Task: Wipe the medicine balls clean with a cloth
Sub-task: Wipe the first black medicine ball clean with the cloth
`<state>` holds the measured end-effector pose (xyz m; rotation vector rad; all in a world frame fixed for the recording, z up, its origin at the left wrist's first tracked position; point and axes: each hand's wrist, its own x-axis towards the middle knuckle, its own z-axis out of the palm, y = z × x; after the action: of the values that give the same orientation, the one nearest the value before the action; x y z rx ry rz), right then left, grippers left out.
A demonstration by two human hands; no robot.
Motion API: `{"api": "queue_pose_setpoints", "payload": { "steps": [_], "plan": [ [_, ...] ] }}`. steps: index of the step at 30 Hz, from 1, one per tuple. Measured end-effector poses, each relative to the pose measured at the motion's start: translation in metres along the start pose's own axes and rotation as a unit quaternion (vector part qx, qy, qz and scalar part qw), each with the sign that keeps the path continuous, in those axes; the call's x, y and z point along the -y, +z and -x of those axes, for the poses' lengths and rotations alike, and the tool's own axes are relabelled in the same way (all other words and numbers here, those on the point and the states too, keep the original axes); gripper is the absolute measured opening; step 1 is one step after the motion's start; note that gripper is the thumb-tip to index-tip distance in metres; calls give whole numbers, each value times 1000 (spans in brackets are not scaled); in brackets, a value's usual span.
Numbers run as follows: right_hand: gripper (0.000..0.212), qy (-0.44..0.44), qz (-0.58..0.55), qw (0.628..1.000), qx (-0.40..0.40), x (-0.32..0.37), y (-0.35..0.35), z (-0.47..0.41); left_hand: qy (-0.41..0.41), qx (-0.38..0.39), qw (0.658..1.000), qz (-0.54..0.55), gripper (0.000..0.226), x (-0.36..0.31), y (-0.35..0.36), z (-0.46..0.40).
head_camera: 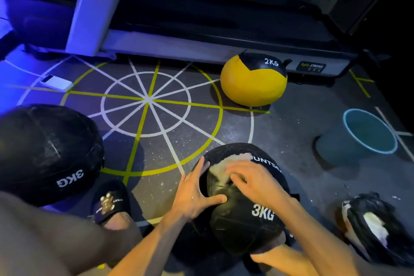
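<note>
A black 3KG medicine ball (pixel 244 219) sits on the floor between my knees. My left hand (pixel 195 195) rests flat on its left side, fingers straight and thumb spread across the seam. My right hand (pixel 253 181) presses a pale cloth (pixel 221 167) onto the top of the ball, fingers bent over the cloth. A second black 3KG ball (pixel 44 152) lies at the left. A yellow and black 2KG ball (pixel 253 83) stands further back by the treadmill.
A blue-green basin (pixel 349 148) stands on the floor to the right. A torn black ball with white stuffing (pixel 376 226) lies at the lower right. My slippered foot (pixel 109 204) is at the lower left. A white power bank (pixel 57 83) lies far left; a treadmill (pixel 201 36) runs along the back.
</note>
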<state>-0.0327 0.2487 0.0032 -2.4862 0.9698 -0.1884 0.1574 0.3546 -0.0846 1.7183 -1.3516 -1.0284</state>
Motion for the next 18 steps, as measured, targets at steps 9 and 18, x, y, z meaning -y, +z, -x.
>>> {"api": "queue_pose_setpoints", "payload": {
  "steps": [9, 18],
  "plan": [
    [25, -77, 30, 988, 130, 25, 27, -15, 9, -3, 1000, -9, 133, 4, 3, -1],
    [20, -26, -13, 971, 237, 45, 19, -24, 17, 7, 1000, -14, 129, 7, 5, 3]
  ]
}}
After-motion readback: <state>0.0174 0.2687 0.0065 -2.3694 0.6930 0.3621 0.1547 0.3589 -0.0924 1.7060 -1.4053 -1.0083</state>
